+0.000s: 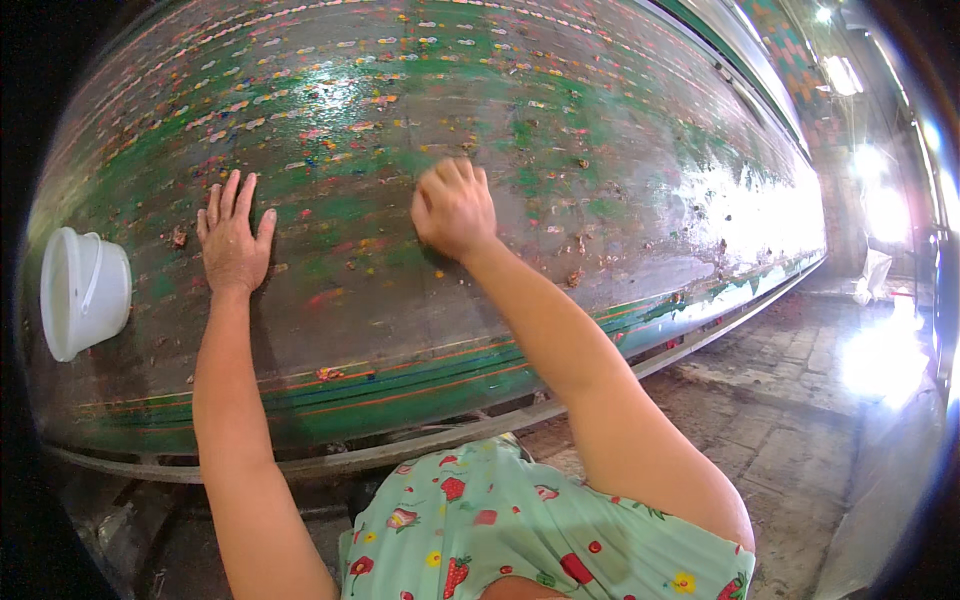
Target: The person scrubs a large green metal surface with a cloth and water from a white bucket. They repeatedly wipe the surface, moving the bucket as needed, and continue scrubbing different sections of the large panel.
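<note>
Green-stained surface (345, 285), 1 bucket (112, 290); L hand (236, 240) splayed, empty; R hand (457, 208) fisted, contents unclear.

No readable text, label, brand, number or sign is showing anywhere.
</note>
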The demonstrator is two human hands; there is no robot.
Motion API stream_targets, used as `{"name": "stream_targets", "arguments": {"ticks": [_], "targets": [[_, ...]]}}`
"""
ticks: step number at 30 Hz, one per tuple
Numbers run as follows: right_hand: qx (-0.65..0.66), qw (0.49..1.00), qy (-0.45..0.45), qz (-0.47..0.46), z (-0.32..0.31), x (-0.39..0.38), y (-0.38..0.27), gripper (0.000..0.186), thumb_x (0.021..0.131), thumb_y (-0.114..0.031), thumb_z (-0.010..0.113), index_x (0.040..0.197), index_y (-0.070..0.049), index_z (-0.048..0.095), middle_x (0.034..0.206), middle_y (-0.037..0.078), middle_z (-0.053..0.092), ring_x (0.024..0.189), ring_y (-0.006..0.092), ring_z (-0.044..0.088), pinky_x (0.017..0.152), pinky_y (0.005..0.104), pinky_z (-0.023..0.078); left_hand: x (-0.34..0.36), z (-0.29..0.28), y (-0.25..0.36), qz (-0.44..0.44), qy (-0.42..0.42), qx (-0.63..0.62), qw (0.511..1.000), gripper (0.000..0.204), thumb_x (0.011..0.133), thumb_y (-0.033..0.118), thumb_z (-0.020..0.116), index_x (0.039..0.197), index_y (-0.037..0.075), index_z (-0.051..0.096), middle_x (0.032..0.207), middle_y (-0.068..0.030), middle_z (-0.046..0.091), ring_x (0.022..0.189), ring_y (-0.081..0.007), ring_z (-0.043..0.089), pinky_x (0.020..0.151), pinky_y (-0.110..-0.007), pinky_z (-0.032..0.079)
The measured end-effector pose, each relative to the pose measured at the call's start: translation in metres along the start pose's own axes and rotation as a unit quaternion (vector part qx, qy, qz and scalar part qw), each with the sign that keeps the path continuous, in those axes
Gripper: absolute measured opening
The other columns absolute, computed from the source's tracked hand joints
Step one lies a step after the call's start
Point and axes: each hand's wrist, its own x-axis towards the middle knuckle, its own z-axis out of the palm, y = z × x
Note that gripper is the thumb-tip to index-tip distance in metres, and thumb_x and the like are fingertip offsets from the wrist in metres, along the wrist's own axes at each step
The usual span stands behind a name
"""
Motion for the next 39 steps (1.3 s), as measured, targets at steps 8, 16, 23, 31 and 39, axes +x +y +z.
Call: {"name": "stream_targets", "arguments": {"ticks": [8,16,23,31,39], "targets": [[-0.106,0.991,0.022,0.082,-0.030,0.021,0.100,0.010,0.090,-0.021,0.077,0.090,-0.012,0.076,0.106,0.014,0.075,0.108,0.0396,0.071,0.097,0.0542,0.056,0.000,0.002,0.000,-0.005,0.003,-0.015,1.000,0.069,0.114,0.049,0.066,0.178,0.031,0.047,0.189,0.0008,0.037,0.175,-0.0341,0.033,0.143,-0.063,0.023],[0.013,0.999,-0.048,-0.001,0.021,0.019,-0.031,0.010,0.093,-0.020,0.076,0.092,-0.010,0.073,0.107,0.013,0.073,0.112,0.0372,0.069,0.099,0.0536,0.055,0.000,0.000,0.000,-0.009,-0.013,-0.021,1.000,0.069,0.116,0.053,0.063,0.179,0.031,0.045,0.190,0.0004,0.036,0.175,-0.0346,0.032,0.144,-0.063,0.021],[-0.106,0.987,-0.044,0.108,-0.067,-0.023,0.094,0.006,0.088,-0.015,0.077,0.090,-0.010,0.073,0.104,0.013,0.075,0.107,0.0407,0.070,0.098,0.0544,0.054,0.001,-0.006,0.003,-0.018,-0.027,-0.004,0.999,0.070,0.116,0.054,0.062,0.180,0.030,0.044,0.190,-0.0001,0.036,0.176,-0.0341,0.031,0.144,-0.063,0.021],[0.038,0.998,0.035,0.043,0.084,0.080,-0.062,0.010,0.080,-0.019,0.075,0.077,-0.009,0.075,0.089,0.017,0.076,0.091,0.0408,0.074,0.086,0.0555,0.060,0.002,0.006,-0.003,0.003,0.011,-0.012,1.000,0.066,0.116,0.051,0.063,0.177,0.031,0.048,0.189,-0.0008,0.039,0.175,-0.0330,0.033,0.143,-0.062,0.022],[0.198,0.971,-0.068,-0.117,-0.003,-0.003,-0.042,0.023,0.077,-0.027,0.080,0.095,-0.013,0.078,0.098,0.012,0.074,0.101,0.0392,0.072,0.092,0.0566,0.059,-0.008,0.031,-0.029,0.056,0.078,-0.004,0.995,0.054,0.120,0.030,0.056,0.172,0.017,0.055,0.184,-0.0068,0.047,0.170,-0.0343,0.043,0.141,-0.059,0.028]]}}
